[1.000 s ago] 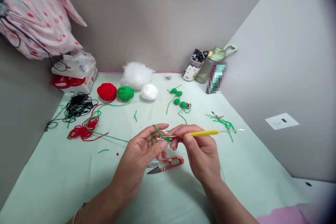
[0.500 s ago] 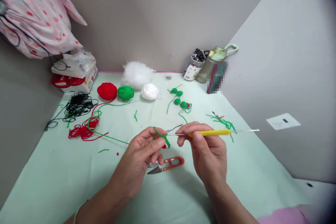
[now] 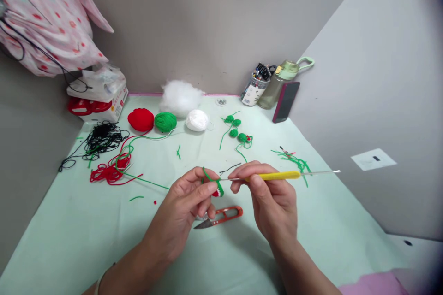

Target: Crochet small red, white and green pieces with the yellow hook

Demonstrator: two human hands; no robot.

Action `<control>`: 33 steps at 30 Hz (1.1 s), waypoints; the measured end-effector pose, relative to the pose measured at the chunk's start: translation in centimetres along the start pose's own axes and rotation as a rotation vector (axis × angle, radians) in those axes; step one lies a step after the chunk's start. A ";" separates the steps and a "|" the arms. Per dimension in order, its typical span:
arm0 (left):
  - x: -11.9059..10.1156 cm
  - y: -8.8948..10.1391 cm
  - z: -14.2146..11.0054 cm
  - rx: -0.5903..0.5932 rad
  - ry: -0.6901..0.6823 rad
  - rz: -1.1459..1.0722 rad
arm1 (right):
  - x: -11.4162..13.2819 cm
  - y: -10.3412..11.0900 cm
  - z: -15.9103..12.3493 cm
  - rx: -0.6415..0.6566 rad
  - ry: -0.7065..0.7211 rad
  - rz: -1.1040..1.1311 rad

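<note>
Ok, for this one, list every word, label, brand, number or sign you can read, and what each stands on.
No text is readable.
Box at far left: reddish print on its side, too small and blurred.
Pen cup: dark marks on its white label, too small.
Wall plate: a dark mark, no legible text.
Yellow-handled hook: no lettering visible.

Hook (image 3: 277,175) had smooth plastic grip, shiny metal ends; crochet piece (image 3: 219,190) was matt, bumpy yarn. Snips (image 3: 221,220) showed dull metal blade. Near back edge of desk (image 3: 104,235), stuffing (image 3: 182,97) was fluffy fibre, bottle (image 3: 272,93) looked smooth translucent plastic.
</note>
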State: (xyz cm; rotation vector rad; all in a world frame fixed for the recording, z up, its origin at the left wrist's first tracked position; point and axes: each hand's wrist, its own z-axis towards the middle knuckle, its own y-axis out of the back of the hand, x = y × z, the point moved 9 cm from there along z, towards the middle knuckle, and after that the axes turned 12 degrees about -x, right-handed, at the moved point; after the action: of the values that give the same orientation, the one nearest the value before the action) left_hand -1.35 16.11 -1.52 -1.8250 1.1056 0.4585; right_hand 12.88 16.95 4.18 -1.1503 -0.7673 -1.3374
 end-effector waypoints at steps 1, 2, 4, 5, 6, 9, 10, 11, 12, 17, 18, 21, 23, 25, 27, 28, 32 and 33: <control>0.0 0.0 0.0 -0.002 -0.001 0.002 | 0.0 0.0 0.0 0.003 -0.002 0.000; 0.0 0.1 0.0 -0.005 -0.003 0.005 | 0.0 0.0 0.0 0.005 -0.005 0.000; 0.1 0.2 0.1 -0.014 -0.003 0.011 | 0.0 -0.1 -0.1 0.009 -0.004 0.003; 0.1 0.2 0.1 -0.014 -0.002 0.014 | 0.0 -0.1 -0.1 0.012 -0.002 0.008; 0.1 0.2 0.1 -0.012 0.000 0.016 | 0.0 -0.1 -0.1 0.014 0.001 0.012; 0.2 0.2 0.2 -0.012 0.003 0.016 | 0.1 -0.2 -0.1 0.019 0.009 0.015; 0.2 0.2 0.2 -0.013 0.003 0.019 | 0.2 -0.2 -0.1 0.021 0.012 0.013; 0.2 0.2 0.2 -0.015 0.004 0.024 | 0.2 -0.2 -0.1 0.024 0.015 0.009; 0.2 0.2 0.2 -0.016 0.003 0.030 | 0.2 -0.2 -0.1 0.028 0.018 0.006; 0.2 0.3 0.2 -0.017 -0.002 0.036 | 0.1 -0.3 -0.1 0.045 0.028 -0.004; 0.2 0.3 0.2 -0.019 -0.004 0.036 | 0.2 -0.3 -0.1 0.045 0.034 -0.010; 0.2 0.5 0.3 -0.033 -0.017 0.060 | 0.6 -0.3 -0.2 0.053 0.065 -0.055; 0.1 0.6 0.3 -0.037 -0.028 0.093 | 0.8 -0.4 -0.3 0.063 0.082 -0.085; -0.1 0.5 0.3 -0.032 -0.042 0.120 | 0.9 -0.5 -0.4 0.072 0.086 -0.086; -0.3 0.4 0.2 -0.025 -0.051 0.128 | 1.0 -0.5 -0.4 0.068 0.091 -0.062; -0.3 0.4 0.1 -0.025 -0.053 0.126 | 1.0 -0.5 -0.5 0.063 0.096 -0.049; -0.3 0.3 -0.1 -0.048 -0.065 0.106 | 0.9 -0.5 -0.9 0.024 0.109 -0.002; -0.3 0.3 -0.2 -0.058 -0.071 0.100 | 0.8 -0.5 -1.0 0.012 0.106 0.014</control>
State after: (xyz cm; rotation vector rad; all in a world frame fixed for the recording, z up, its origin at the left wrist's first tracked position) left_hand -1.77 16.05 -1.38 -1.7946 1.1490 0.6158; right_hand 12.33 15.86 4.71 -1.0655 -0.6885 -1.3691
